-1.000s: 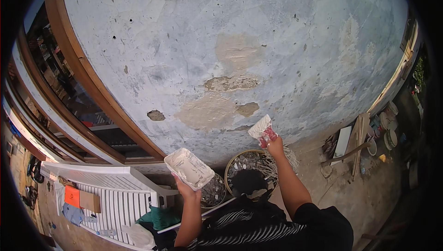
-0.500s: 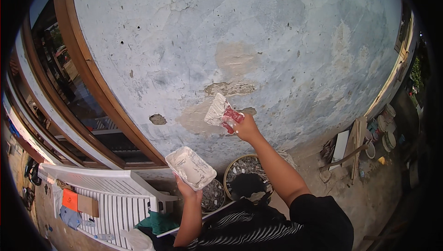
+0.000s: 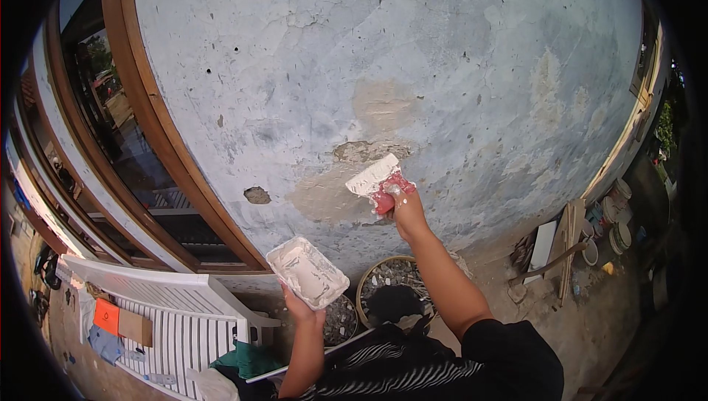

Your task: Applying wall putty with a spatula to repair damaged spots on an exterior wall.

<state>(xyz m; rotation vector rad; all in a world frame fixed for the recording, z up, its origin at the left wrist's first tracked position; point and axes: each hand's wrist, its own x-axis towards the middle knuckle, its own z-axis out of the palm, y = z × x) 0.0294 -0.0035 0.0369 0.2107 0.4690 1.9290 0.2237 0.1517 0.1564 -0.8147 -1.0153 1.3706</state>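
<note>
My right hand (image 3: pixel 407 213) grips the red handle of a putty knife (image 3: pixel 375 176), its wide blade coated with pale putty. The blade is at the wall, just below a chipped, rough patch (image 3: pixel 369 151); whether it touches cannot be made out. In my left hand (image 3: pixel 302 309) is a white rectangular tub (image 3: pixel 308 272), tilted so its putty-smeared inside shows. Smooth beige filled areas (image 3: pixel 383 106) mark the worn pale-blue wall (image 3: pixel 295 69), and a small hole (image 3: pixel 257 195) lies to the left.
A white slatted bench (image 3: pixel 184 334) stands at lower left, bearing an orange box (image 3: pixel 107 317) and a green cloth (image 3: pixel 251 357). Below the wall are round containers of rubble (image 3: pixel 391 274). Planks (image 3: pixel 569 242) and buckets (image 3: pixel 619 237) lean at right. Brown-framed windows (image 3: pixel 140 91) edge the left.
My right hand has moved slightly right and down, turning the putty knife so its blade edge faces more upward. The tub stays nearly in place; the view has shifted slightly.
</note>
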